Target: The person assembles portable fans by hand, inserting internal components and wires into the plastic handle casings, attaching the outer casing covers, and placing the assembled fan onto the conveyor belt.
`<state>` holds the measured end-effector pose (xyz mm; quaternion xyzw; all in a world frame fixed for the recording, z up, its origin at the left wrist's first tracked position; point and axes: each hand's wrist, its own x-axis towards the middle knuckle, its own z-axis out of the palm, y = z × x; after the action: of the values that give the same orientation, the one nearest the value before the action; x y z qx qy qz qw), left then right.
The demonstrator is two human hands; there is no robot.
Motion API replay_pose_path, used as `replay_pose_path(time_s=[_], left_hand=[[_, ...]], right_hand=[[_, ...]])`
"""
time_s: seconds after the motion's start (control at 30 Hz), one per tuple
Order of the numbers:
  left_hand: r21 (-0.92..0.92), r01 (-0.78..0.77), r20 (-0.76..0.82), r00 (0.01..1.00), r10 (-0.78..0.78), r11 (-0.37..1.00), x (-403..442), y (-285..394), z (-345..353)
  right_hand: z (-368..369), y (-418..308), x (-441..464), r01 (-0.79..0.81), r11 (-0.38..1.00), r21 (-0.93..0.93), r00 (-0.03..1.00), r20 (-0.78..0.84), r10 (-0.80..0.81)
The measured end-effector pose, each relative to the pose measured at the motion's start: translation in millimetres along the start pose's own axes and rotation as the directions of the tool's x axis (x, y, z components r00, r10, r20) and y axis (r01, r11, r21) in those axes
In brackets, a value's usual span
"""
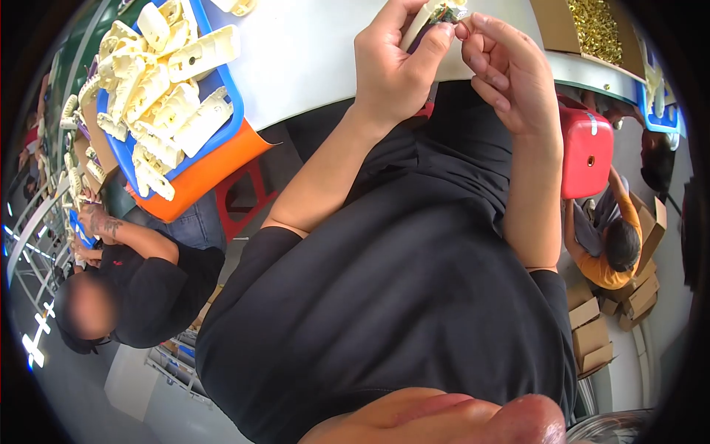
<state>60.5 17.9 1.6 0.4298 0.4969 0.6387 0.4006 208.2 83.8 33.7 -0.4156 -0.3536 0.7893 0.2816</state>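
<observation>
Cream plastic housing (pixel 419 21), slim, purple along one edge, greenish innards exposed; held up above the near edge of the white table (pixel 303 55), clamped between thumb and fingers of left hand (pixel 394 70), open part toward right hand (pixel 515 78). There, fingertips close together, hold unclear. Left of table, blue bin (pixel 235 111) heaped with cream shells (pixel 205 58); right, cardboard box (pixel 556 28).

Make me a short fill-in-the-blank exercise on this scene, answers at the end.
The hand gripping the cream casing is the ____ one.
More cream casings are heaped in a ____ bin.
The camera wearer's shirt is coloured ____.
The cardboard box at the upper right holds shiny ____-coloured pieces.

Missing words: left; blue; black; gold.
</observation>
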Motion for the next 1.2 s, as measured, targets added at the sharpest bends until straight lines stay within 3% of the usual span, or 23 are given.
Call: replay_pose_path(time_s=[0.13, 0.53, 0.63, 0.7, 0.83, 0.97, 1.0, 1.07, 1.2], left_hand=[[-0.017, 0.035, 0.042, 0.999, -0.034, 0.999, -0.4, -7.3, -6.9], [0.199, -0.259, -0.040, 0.961, 0.272, 0.945, 1.7, -13.1, -2.4], [0.149, -0.166, -0.018, 0.985, 0.171, 0.975, 1.8, -7.9, -3.3], [-0.015, 0.006, -0.012, 1.000, -0.006, 1.000, -1.1, -2.2, -4.9], [-0.309, 0.201, 0.039, 0.979, -0.199, 0.930, 2.9, 12.2, -16.4], [-0.300, 0.301, 0.078, 0.954, -0.291, 0.905, 0.2, 28.7, -24.9], [-0.285, 0.309, 0.091, 0.951, -0.295, 0.907, -1.3, 34.2, -25.7], [-0.249, 0.337, 0.118, 0.941, -0.317, 0.908, -6.9, 42.6, -27.3], [-0.161, 0.362, 0.166, 0.927, -0.337, 0.918, -20.3, 45.3, -28.5]], right_hand=[[0.8, -3.1, -2.8, 0.053, 0.998, -0.043, 0.998, 0.020, -0.052], [-6.4, -3.8, 1.4, -0.045, 0.999, -0.005, 0.999, -0.020, 0.045], [-3.5, -13.1, -1.0, -0.050, 0.994, -0.098, 0.999, -0.008, 0.050], [3.0, -23.3, -7.5, -0.017, 0.982, -0.189, 0.999, 0.047, 0.026], [-10.4, -32.0, -11.1, 0.269, 0.865, -0.423, 0.938, -0.089, -0.335], [-0.9, -25.9, 0.5, 0.110, 0.841, -0.529, 0.994, 0.075, -0.083], [4.2, -18.1, 2.5, 0.079, 0.878, -0.471, 0.993, 0.114, -0.028], [15.8, 3.5, 10.7, 0.099, 0.992, -0.073, 0.985, 0.150, -0.087], [26.2, 3.5, 21.1, -0.037, 0.995, 0.093, 0.964, 0.264, 0.011]])
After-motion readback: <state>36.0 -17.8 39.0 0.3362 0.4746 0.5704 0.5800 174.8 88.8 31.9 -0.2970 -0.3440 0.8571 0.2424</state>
